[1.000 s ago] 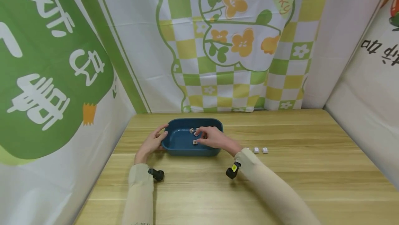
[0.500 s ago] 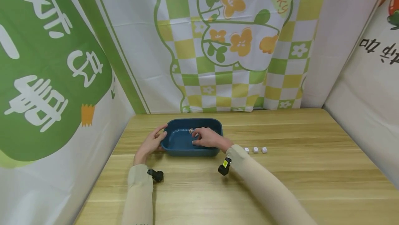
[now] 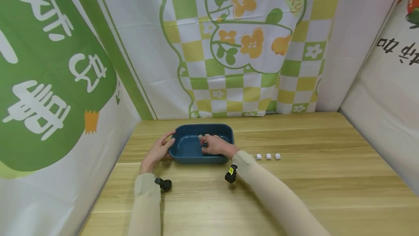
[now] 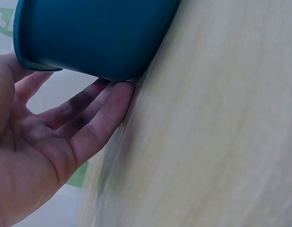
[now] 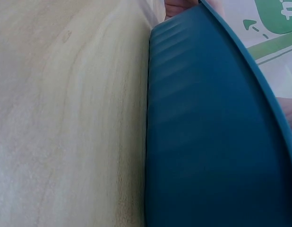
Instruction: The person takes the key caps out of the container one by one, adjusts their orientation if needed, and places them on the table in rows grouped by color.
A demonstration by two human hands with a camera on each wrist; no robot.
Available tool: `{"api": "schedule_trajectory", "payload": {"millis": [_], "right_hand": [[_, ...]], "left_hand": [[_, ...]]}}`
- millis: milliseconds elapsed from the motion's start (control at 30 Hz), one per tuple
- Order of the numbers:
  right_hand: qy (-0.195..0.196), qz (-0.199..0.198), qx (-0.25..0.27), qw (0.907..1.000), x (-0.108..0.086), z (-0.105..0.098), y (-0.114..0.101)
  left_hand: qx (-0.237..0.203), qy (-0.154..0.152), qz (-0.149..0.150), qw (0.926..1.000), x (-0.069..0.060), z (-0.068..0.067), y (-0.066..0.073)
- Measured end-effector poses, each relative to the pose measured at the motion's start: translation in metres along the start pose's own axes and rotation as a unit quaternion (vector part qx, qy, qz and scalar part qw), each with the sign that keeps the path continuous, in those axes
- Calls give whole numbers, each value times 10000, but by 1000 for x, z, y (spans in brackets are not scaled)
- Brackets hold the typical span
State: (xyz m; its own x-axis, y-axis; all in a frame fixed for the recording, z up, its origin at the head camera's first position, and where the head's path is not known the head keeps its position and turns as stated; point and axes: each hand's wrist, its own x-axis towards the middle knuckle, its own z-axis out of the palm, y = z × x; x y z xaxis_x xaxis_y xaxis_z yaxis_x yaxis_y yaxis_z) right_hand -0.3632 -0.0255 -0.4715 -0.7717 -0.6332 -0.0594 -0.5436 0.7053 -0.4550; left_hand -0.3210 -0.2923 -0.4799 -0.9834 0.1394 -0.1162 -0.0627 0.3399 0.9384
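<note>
A blue tray (image 3: 186, 160) stands near the back of the wooden table, with a few small light pieces (image 3: 200, 137) inside. My left hand (image 3: 159, 150) grips its left end, thumb over the rim; in the left wrist view the fingers (image 4: 101, 125) lie against the outer wall (image 4: 98, 38). My right hand (image 3: 217, 145) reaches over the tray's right part, fingers bent down at a small piece (image 3: 203, 149); whether they pinch it cannot be made out. The right wrist view shows mostly the tray's outer wall (image 5: 207, 123), which hides the fingers.
Right of the tray, a row of small white cubes (image 3: 268, 156) lies on the wooden table (image 3: 294, 192), partly hidden by the right sleeve (image 3: 262, 178). Printed cloths (image 3: 242, 83) hang behind the table and at both sides.
My right hand and forearm have shifted left and slightly down inside the tray, uncovering more of the white cubes. The left hand has kept its grip on the tray's end.
</note>
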Motion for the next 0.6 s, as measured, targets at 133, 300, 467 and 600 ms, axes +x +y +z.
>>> {"api": "schedule_trajectory", "payload": {"millis": [133,300,467,600], "right_hand": [[-42,64,-123,9999,2,1,-1],[-72,59,-247,9997,3,2,-3],[-132,66,-334,9993,4,3,-4],[-102,55,-358,9993,5,3,-4]], "left_hand": [[-6,24,-29,10000,0,0,-1],[-41,68,-109,9999,1,1,-1],[-37,36,-150,9999,1,1,-2],[-50,38,-127,9999,2,0,-3]]}}
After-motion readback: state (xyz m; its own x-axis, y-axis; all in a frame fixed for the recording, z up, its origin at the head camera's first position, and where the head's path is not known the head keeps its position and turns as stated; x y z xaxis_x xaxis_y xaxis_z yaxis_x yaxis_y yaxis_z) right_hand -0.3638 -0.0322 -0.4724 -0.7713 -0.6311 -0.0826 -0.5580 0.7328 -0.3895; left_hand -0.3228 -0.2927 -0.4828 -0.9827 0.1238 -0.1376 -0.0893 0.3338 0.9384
